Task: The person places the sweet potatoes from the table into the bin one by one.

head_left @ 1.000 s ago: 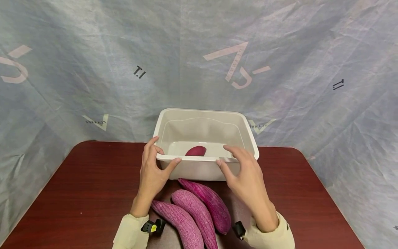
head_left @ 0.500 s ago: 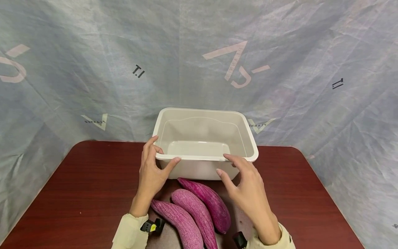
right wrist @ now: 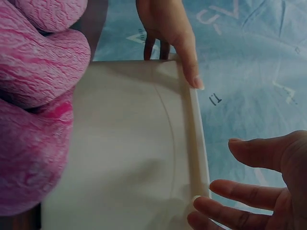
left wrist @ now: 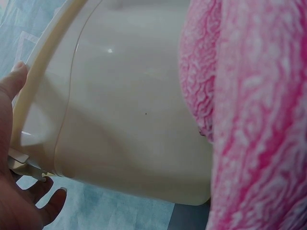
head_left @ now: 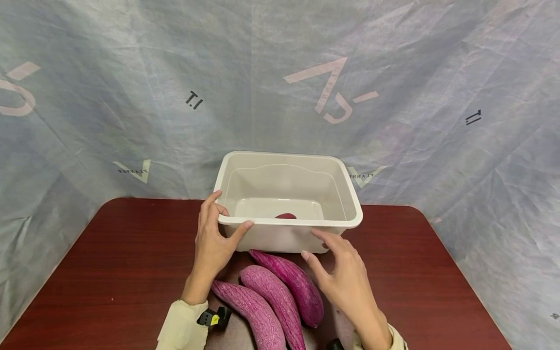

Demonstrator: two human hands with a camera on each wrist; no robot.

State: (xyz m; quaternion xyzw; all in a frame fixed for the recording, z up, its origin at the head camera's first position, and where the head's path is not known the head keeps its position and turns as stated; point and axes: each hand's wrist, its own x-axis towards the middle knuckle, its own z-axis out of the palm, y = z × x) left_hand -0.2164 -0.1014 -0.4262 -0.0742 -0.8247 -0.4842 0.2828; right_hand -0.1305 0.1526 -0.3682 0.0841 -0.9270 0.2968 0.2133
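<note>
A beige plastic tub (head_left: pixel 284 238) stands on the table. My left hand (head_left: pixel 215 245) holds its front left corner, thumb along the front rim and fingers at the left rim. The left wrist view shows the thumb of that hand (left wrist: pixel 24 191) across the rim. My right hand (head_left: pixel 347 272) is just in front of the tub's front wall, thumb and fingers spread apart with nothing between them. Inside the tub, the top of a dark red-purple thing (head_left: pixel 286 216) peeks over the front rim; the rest is hidden.
Three long, curved purple-pink vegetables with mottled skin (head_left: pixel 271 296) lie between my forearms, before the tub. They cover a greyish patch on the dark red tabletop (head_left: pixel 131 272). A grey printed sheet (head_left: pixel 262 87) hangs behind the table and along its sides.
My right hand has come off the front rim and drawn back toward me. The red-purple thing in the tub dropped from sight, then reappeared smaller. My left hand keeps its hold.
</note>
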